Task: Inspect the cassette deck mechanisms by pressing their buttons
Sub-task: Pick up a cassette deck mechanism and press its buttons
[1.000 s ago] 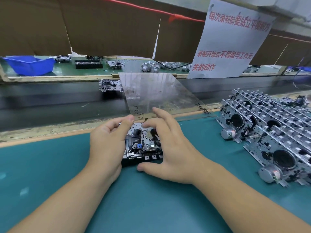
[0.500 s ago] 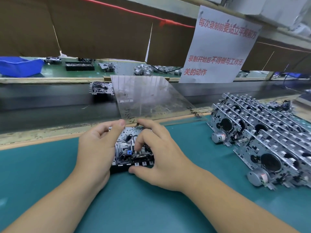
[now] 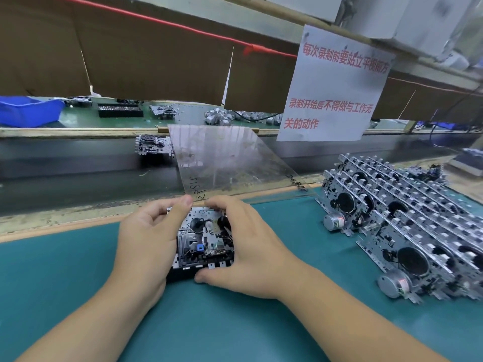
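A metal cassette deck mechanism [image 3: 202, 239] with a small blue part lies on the teal mat [image 3: 235, 322] in front of me. My left hand [image 3: 147, 244] grips its left side, thumb over the far edge and fingers curled behind. My right hand [image 3: 245, 246] grips its right side, fingers curled over the far edge and thumb at the near edge by the button tabs. Both hands hide the deck's sides.
Stacked rows of cassette mechanisms [image 3: 402, 226] with motors fill the mat's right side. A clear plastic sheet [image 3: 227, 158] leans over the conveyor belt [image 3: 78, 178], where one mechanism [image 3: 154, 146] rides. A blue bin [image 3: 28, 111] and a paper sign [image 3: 332, 87] lie beyond.
The right hand's fingers, pressing on top of the deck half a second ago, have moved back to its far edge. The left hand keeps its grip.
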Demonstrator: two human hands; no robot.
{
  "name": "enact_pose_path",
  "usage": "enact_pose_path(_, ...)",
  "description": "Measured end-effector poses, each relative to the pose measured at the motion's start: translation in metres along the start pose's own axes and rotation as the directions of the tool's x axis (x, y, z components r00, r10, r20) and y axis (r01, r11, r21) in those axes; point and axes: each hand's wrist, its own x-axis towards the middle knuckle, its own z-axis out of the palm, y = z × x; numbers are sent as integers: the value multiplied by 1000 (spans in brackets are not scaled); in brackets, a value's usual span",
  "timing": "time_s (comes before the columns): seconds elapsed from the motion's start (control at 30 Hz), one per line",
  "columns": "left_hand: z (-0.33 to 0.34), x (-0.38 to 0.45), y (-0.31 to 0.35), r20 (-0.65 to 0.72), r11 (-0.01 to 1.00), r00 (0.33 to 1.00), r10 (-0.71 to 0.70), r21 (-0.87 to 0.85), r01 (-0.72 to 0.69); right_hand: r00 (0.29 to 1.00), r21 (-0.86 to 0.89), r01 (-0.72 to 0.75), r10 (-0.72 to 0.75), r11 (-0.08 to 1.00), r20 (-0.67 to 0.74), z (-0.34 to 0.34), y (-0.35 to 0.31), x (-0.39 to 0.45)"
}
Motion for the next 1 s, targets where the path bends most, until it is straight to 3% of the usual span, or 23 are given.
enact_pose_path(0.23,1,-1,0,-21,995,997,70,72,-68,999,-40,-3,1,999,-39,-1,0,4)
enact_pose_path(0.43,-2,4,-2,-68,1000,997,20,11,-19,991,64,11,-19,998,135,-9,14,4)
enact_pose_path(0.87,-2,5,-4,-56,999,998,35,14,-34,990,-35,51,-46,998,133,-19,12,6)
enact_pose_path(1.0,-3,7,-5,-71,999,997,24,24,-23,983,58,8,-18,998,181,-25,27,-3)
